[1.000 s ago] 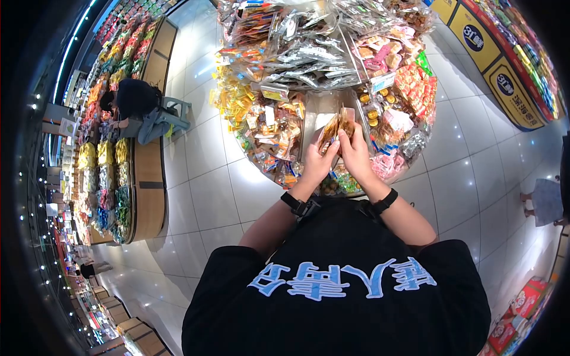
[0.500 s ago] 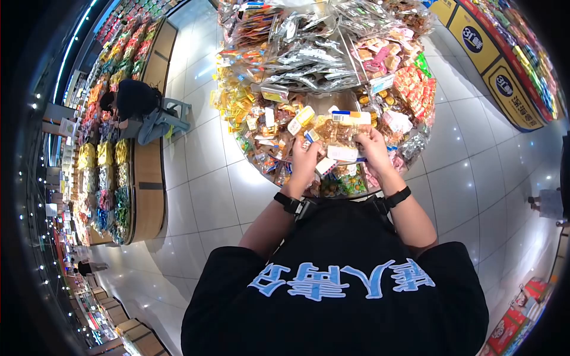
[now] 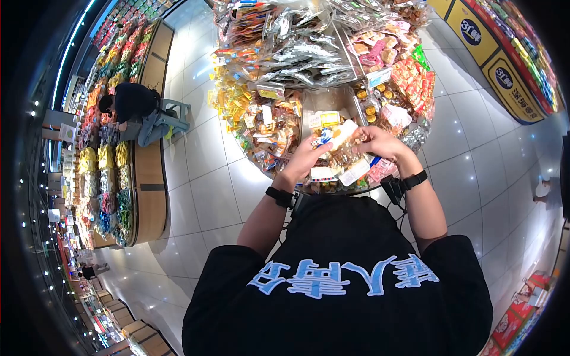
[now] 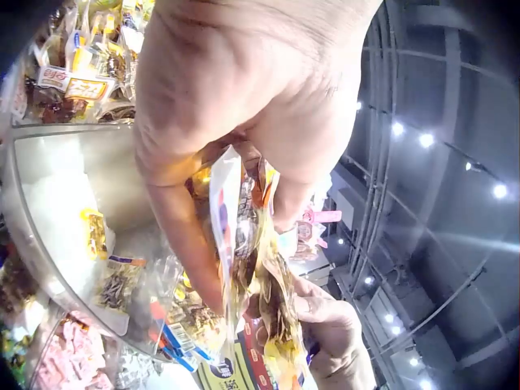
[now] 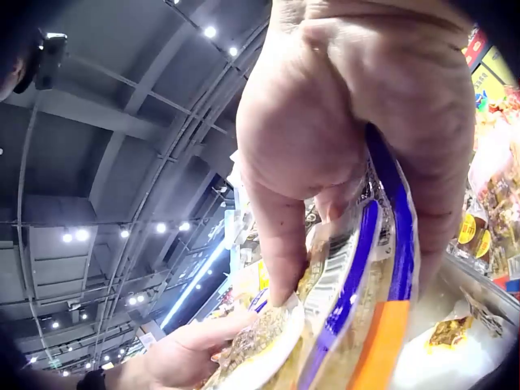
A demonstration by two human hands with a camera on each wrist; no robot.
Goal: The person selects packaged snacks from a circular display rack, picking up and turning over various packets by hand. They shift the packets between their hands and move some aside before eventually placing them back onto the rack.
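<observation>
Both hands hold small clear snack packets with brown contents and white labels, over the near side of a round candy display. My left hand (image 3: 306, 156) pinches packets (image 4: 272, 305) between thumb and fingers; in the left wrist view they hang edge-on below the palm. My right hand (image 3: 385, 145) grips packets with blue and orange edges (image 5: 345, 313) between its thumb and fingers. The packets (image 3: 341, 155) fan out between the two hands, close together in the head view. Beneath lies a pale compartment (image 4: 49, 171) with a few loose packets on its bottom.
Heaps of silver packets (image 3: 309, 56) stand behind the compartment. Yellow-wrapped sweets (image 3: 228, 110) lie to the left, red-wrapped ones (image 3: 415, 86) to the right. A seated person (image 3: 136, 110) is by the left shelf (image 3: 151, 154). A yellow-fronted stand (image 3: 475, 41) is at the far right.
The hands first held the packets bunched together, then parted with the packets spread between them. Now the hands are turned inward, the right one raised slightly, and the packets sit closer together.
</observation>
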